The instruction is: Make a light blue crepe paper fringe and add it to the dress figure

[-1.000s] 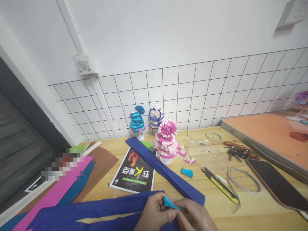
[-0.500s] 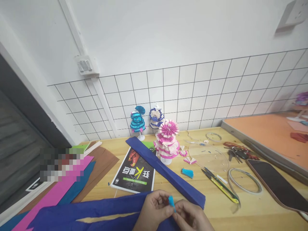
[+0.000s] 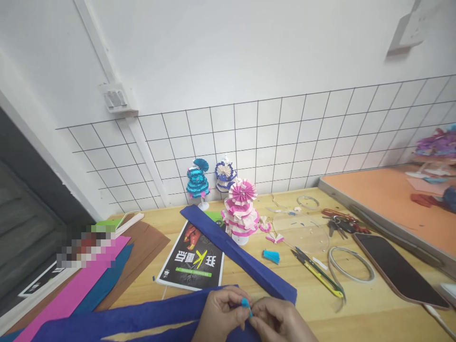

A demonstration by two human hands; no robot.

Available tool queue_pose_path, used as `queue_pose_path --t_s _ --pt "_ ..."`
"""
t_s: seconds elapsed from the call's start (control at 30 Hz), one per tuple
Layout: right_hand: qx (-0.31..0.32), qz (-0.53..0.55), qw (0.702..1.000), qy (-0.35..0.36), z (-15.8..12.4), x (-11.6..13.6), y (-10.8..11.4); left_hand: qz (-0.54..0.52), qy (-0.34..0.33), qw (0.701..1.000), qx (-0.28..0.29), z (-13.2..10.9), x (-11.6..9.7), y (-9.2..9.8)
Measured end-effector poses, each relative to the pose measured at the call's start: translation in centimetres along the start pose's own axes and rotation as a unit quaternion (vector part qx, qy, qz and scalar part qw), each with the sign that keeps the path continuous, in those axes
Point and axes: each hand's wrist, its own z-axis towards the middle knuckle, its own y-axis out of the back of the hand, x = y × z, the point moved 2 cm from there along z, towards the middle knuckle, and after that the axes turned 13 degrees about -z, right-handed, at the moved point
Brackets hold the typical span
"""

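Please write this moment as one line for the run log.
left hand: pinching light-blue paper piece | right hand: pinching its lower end | second light-blue piece: lying on table

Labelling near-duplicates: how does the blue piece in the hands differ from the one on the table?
The held piece is pinched between the left hand and right hand; the loose piece lies on the table. The held piece is partly covered by the hands; the loose piece shows unobstructed. Both are bright blue.
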Motion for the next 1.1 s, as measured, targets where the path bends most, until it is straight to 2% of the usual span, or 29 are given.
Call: queue_pose_path --t_s 0.07,0.1,0.17,0.23,0.27,0.37,0.57,0.67,0.77,0.8,0.83,0.9,0.97,1.1 --pt "-0.007 -0.046 0.999 0.009 0.1 -0.5 2.0 0.004 0.010 1.000 -0.020 -0.1 0.0 0.0" --pt "-0.043 -0.102 0.994 -0.007 0.3 -1.2 3.2 0.006 0.019 0.999 -0.035 -0.1 -0.1 -0.1" --pt "-0.113 -0.250 0.958 -0.078 0.5 -3.0 5.6 0.008 0.039 0.997 -0.062 -0.2 -0.1 -0.2" --pt "-0.150 -0.304 0.929 -0.150 0.7 -5.3 7.5 0.004 0.049 0.996 -0.072 -0.2 -0.2 -0.4" --pt "-0.155 -0.326 0.915 -0.179 0.8 -6.3 8.1 0.001 0.050 0.996 -0.072 -0.2 -0.2 -0.5" --pt "-0.132 -0.351 0.901 -0.217 0.6 -8.4 8.6 -0.003 0.054 0.996 -0.067 -0.2 -0.1 -0.5" --pt "-0.082 -0.374 0.887 -0.258 0.2 -9.5 8.6 -0.008 0.057 0.997 -0.049 -0.3 -0.1 -0.4" --pt "-0.105 -0.349 0.899 -0.243 0.4 -9.0 9.1 -0.015 0.056 0.997 -0.043 -0.4 -0.2 -0.5" --pt "-0.162 -0.203 0.952 -0.160 0.8 -7.0 8.6 -0.023 0.059 0.997 -0.038 -0.4 -0.4 -0.8" --pt "-0.153 -0.133 0.972 -0.121 0.8 -6.0 8.1 -0.017 0.064 0.997 -0.034 -0.5 -0.5 -0.9" --pt "-0.106 -0.063 0.988 -0.096 0.8 -5.0 7.4 -0.005 0.070 0.997 -0.030 -0.5 -0.6 -1.1" --pt "-0.033 0.040 0.995 -0.084 0.5 -2.9 5.9 0.024 0.081 0.996 -0.021 -0.6 -1.0 -1.4" --pt "0.001 0.077 0.995 -0.062 0.1 -1.2 4.7 0.036 0.080 0.996 -0.013 -0.7 -1.3 -1.6" --pt "0.058 0.064 0.996 -0.005 -0.4 0.5 3.7 0.015 0.063 0.998 0.014 -0.7 -1.2 -1.6"
